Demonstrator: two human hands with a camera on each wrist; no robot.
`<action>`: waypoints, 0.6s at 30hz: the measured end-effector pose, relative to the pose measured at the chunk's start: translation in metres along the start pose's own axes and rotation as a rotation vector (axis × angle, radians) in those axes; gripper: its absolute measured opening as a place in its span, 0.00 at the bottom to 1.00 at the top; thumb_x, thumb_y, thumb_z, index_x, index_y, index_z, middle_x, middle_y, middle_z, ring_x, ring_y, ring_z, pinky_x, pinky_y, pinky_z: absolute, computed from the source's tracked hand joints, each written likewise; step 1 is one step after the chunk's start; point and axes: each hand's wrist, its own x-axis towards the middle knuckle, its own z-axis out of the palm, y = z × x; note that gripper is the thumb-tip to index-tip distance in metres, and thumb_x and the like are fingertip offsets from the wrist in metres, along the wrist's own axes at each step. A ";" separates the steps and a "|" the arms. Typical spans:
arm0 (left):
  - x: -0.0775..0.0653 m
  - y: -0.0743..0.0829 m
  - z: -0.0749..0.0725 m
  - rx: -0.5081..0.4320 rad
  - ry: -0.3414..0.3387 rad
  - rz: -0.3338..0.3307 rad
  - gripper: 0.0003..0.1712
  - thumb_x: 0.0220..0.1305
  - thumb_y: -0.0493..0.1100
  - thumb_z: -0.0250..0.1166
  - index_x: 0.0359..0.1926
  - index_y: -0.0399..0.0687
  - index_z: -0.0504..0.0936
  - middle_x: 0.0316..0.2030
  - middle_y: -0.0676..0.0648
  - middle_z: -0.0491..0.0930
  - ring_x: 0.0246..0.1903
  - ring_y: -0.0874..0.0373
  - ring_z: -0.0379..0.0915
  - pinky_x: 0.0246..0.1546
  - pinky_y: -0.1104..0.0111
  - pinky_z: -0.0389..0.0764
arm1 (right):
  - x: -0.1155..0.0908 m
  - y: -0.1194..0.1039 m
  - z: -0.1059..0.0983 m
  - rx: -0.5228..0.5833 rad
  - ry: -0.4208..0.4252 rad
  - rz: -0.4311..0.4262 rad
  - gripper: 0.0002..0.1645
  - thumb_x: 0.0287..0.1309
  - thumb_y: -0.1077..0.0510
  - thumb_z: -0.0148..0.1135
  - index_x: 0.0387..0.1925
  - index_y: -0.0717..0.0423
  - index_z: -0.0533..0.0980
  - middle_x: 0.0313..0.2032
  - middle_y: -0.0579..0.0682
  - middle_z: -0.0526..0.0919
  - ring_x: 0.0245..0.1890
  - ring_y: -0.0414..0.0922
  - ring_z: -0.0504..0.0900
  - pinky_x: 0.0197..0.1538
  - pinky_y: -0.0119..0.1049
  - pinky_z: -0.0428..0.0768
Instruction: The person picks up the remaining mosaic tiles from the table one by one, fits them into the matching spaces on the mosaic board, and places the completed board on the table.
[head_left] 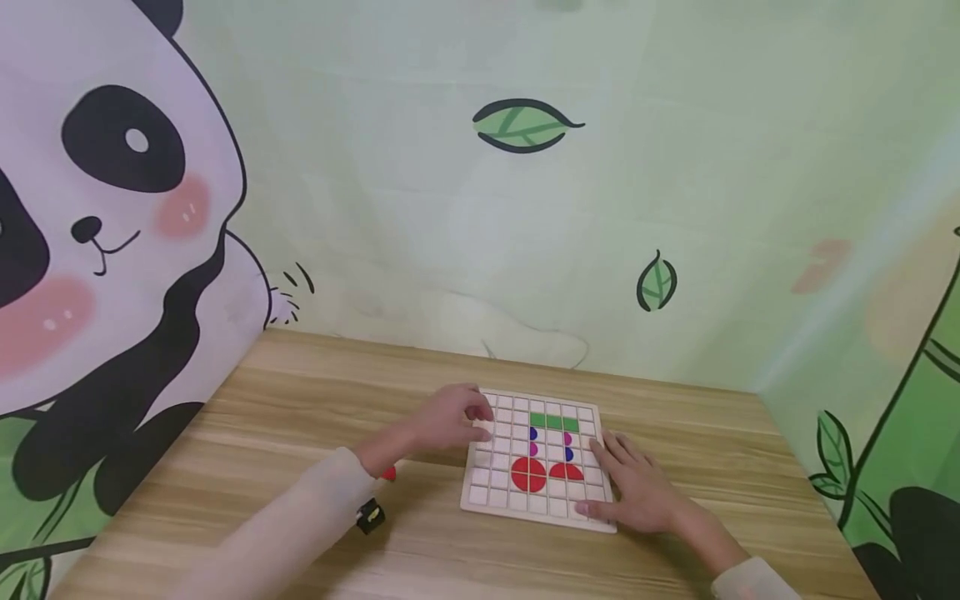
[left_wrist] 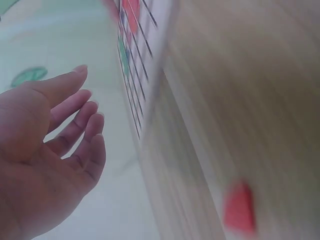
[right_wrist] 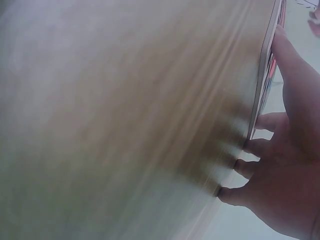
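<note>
A person in pale sleeves (head_left: 277, 525) works at a wooden table (head_left: 300, 400). Nearest, just under the left wrist, sits a small black object (head_left: 371, 517) with a yellowish mark; from where I stand I can't make out what it is. Beside it, partly behind that wrist, lies a red piece (head_left: 389, 473). The right hand (head_left: 637, 492) rests with fingers spread, thumb on the board's near corner and the other fingers along its edge. Between the two hands lies the white grid board (head_left: 497, 479). Near the right thumb are a red disc (head_left: 521, 483) in quarters and a red half-disc (head_left: 566, 472); beyond them, small blue and magenta half-discs (head_left: 533, 449) form two columns, then comes a green bar (head_left: 555, 422) of three squares. The left hand (head_left: 448, 421) hovers at the opposite edge, loosely curved, holding nothing. Beyond the hands stands a pale green wall (head_left: 420, 208), with a big cartoon panda (head_left: 202, 108) to the left hand's left and outlined leaves (head_left: 522, 127) straight ahead.
</note>
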 end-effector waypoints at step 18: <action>-0.098 -0.070 -0.059 0.147 0.010 -0.116 0.14 0.65 0.43 0.78 0.46 0.42 0.86 0.42 0.50 0.82 0.45 0.52 0.79 0.51 0.55 0.83 | -0.001 -0.003 0.001 0.009 0.002 0.001 0.68 0.59 0.18 0.62 0.83 0.57 0.55 0.82 0.64 0.50 0.81 0.69 0.46 0.72 0.79 0.51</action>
